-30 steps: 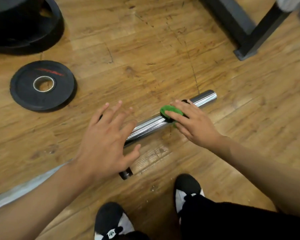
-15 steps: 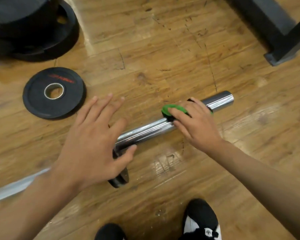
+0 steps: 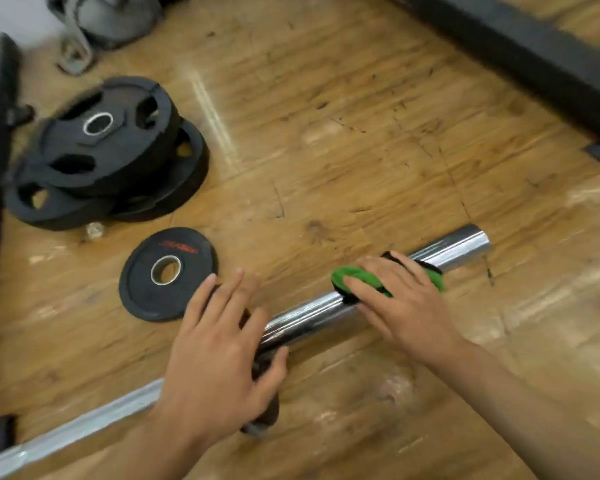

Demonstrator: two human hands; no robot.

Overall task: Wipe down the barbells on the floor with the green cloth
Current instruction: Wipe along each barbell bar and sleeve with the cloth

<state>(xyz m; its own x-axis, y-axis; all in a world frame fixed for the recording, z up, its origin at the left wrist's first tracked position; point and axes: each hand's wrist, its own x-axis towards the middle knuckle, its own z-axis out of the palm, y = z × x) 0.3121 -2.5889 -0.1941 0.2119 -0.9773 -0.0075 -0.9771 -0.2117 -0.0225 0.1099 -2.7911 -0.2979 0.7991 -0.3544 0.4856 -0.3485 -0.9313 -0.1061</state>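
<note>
Head cam, R hand (image 3: 402, 306) still pressing green cloth (image 3: 349, 277) to barbell (image 3: 309, 317)

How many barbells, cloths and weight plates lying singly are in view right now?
Barbell: 1
Green cloth: 1
Weight plate lying singly: 1
Total: 3, not counting the stack of plates.

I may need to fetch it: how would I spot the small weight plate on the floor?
Find the stack of big black plates at the left of the wooden floor. Between it and the left hand, one small plate lies flat, alone. Only it has red lettering and no grip holes.
</note>
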